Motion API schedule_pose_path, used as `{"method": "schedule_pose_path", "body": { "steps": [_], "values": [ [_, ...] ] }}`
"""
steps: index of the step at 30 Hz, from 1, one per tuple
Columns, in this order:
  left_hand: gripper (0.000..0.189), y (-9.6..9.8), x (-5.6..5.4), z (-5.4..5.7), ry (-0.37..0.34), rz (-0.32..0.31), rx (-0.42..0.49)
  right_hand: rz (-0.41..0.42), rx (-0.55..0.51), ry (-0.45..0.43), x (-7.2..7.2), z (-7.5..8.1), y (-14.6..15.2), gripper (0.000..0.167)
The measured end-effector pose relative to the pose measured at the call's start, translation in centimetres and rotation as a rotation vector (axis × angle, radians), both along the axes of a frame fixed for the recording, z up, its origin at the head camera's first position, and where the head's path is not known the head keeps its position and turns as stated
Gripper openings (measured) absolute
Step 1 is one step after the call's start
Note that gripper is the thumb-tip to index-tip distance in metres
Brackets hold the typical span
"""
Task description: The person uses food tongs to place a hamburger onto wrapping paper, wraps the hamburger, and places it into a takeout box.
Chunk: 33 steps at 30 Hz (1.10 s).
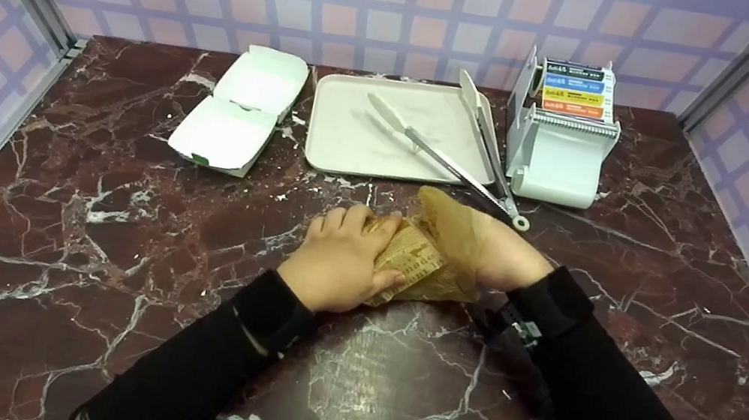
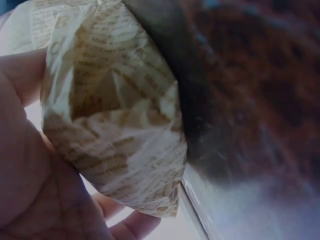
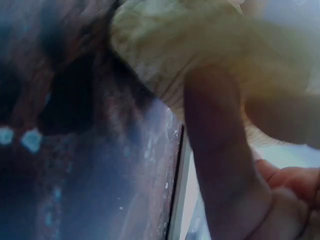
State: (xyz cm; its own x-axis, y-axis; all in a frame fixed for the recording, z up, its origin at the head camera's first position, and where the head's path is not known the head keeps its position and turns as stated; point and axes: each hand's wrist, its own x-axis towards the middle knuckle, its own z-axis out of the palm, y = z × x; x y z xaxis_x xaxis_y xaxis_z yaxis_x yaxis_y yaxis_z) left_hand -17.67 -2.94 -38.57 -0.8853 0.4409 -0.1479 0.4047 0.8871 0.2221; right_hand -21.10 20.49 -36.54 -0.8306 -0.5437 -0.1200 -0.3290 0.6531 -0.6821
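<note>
Parcel [image 1: 411, 262], wrapped in thin printed paper [image 1: 457, 239], sits on the table [image 1: 98, 316] between both hands, in front of the tray [image 1: 346, 152], as the head view shows. The left hand [image 1: 340, 257] grips its left end, fingers over the far side and thumb on the near side. The right hand [image 1: 511, 254] holds the paper at the other end, where it flares up loose (most of those fingers are hidden behind it). Tongs [image 1: 440, 160] lie across the tray, an open box [image 1: 228, 132] stands to its left and a dispenser [image 1: 564, 169] to its right.

In the left wrist view the paper is creased, with a dark hollow in its folds; fingers show along its left and lower edges. It looks light and soft, and would likely crumple or tear under a hard pinch. What lies inside cannot be told, so a broad hold round the body seems safer than a tug at one corner.

In the right wrist view, though blurred, one digit lies straight against the paper and another sits beside it. The loose end will probably give and slide, so flat pads suit it better than nails.
</note>
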Motion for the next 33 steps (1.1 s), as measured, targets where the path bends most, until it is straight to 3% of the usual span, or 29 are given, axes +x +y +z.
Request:
{"method": "schedule_pose_path", "body": {
  "steps": [2, 5, 8, 13, 17, 20, 27, 33],
  "values": [
    [0.088, 0.1, 0.0, 0.0, 0.016, 0.016, 0.001, 0.035, 0.012, 0.028, -0.1, -0.1, 0.0, 0.060],
    [0.087, 0.2, 0.1, 0.0, 0.043, 0.039, 0.006, -0.023, -0.047, -0.026, -0.1, -0.3, 0.3, 0.039],
    [0.086, 0.4, 0.2, 0.1, 0.058, 0.047, 0.030, -0.079, -0.131, -0.133, 0.0, -0.5, 0.3, 0.024],
    [0.086, 0.3, 0.3, 0.1, 0.041, 0.035, 0.092, -0.120, -0.293, -0.309, 0.2, -0.9, -0.6, 0.016],
    [0.080, 0.0, 0.2, 0.0, 0.033, 0.009, 0.146, -0.171, -0.405, -0.375, 0.7, -1.0, -1.6, 0.013],
    [0.073, -0.3, 0.1, 0.0, -0.002, 0.013, 0.194, -0.192, -0.446, -0.362, 1.2, -1.0, -2.2, 0.018],
    [0.057, -1.2, -0.6, 0.4, -0.207, 0.093, 0.405, -0.166, -0.446, -0.294, 2.0, -0.8, -2.9, 0.034],
    [0.055, -3.4, -1.8, 1.0, -0.278, 0.031, 0.519, -0.108, -0.317, -0.182, 2.1, -0.7, -3.0, 0.040]
  ]
}}
